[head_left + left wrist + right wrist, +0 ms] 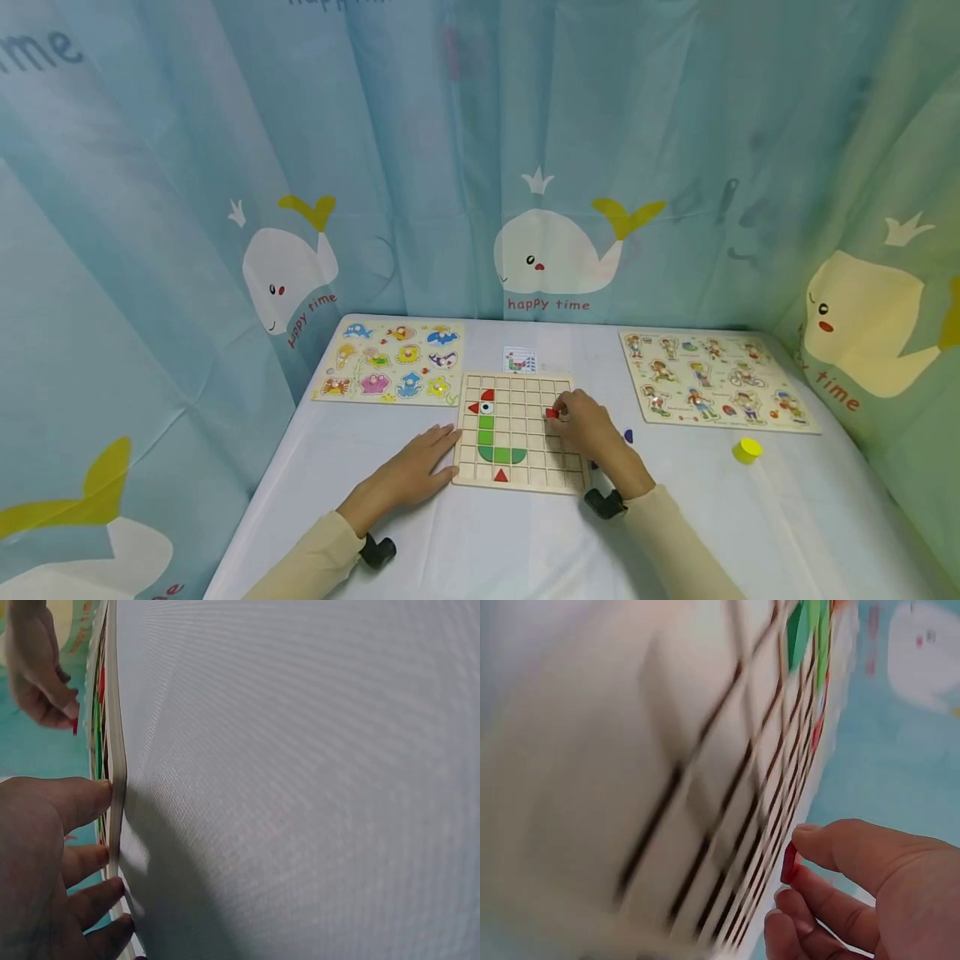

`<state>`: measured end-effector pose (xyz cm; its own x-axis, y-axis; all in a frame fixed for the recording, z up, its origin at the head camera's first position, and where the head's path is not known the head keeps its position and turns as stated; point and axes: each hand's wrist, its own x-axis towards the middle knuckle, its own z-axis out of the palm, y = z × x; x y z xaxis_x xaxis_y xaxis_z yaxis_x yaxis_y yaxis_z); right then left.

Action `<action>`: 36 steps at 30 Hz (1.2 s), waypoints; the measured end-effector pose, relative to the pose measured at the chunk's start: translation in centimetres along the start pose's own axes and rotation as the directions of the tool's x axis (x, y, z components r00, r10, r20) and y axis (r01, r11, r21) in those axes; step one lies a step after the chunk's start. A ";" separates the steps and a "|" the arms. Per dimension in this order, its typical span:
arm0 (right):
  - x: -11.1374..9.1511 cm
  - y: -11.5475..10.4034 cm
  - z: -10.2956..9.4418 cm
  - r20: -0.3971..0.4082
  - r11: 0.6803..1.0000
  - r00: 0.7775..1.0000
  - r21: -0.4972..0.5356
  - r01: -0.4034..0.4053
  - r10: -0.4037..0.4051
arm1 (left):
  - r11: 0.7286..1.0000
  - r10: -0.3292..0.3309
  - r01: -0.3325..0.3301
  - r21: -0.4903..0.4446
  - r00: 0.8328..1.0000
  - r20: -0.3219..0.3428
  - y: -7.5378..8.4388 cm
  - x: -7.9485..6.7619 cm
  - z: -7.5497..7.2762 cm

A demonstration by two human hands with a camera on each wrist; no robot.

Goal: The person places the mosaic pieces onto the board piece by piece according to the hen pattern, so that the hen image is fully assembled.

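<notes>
A square wooden grid board (pixel 528 427) lies on the table. My right hand (pixel 588 427) is over its right side, pinching a small red wooden piece (pixel 788 862) between thumb and index finger. In the left wrist view that red piece (pixel 75 726) shows below the fingertips. My left hand (pixel 408 471) touches the board's left edge with outstretched fingers. Several pieces sit in the grid's left columns: red ones round a white eye piece (pixel 487 407), green squares (pixel 486 437) in a column, dark green quarter-rounds at the bottom, and a red triangle (pixel 501 476) below them.
Behind the board lies a small pattern card (pixel 520 360). A sea-animal puzzle (pixel 390 360) is at the back left, a figure puzzle (pixel 716 379) at the back right. A yellow cylinder (pixel 747 451) and a blue piece (pixel 628 436) are to the right. Curtains (pixel 450 167) surround the table.
</notes>
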<state>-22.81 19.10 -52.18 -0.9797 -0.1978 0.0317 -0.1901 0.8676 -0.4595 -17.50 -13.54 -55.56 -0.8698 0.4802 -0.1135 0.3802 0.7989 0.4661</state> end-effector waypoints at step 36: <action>0.4 -6.3 4.2 0.126 0.993 0.985 0.017 0.113 -0.114 | 1.000 0.004 -0.004 -0.015 1.000 0.012 -0.1 0.0 -0.2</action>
<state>-21.69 11.63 -52.96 -0.9359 -0.3512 -0.0283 -0.2981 0.8320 -0.4679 -17.64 -13.69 -55.42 -0.8646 0.4875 -0.1222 0.3787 0.7917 0.4793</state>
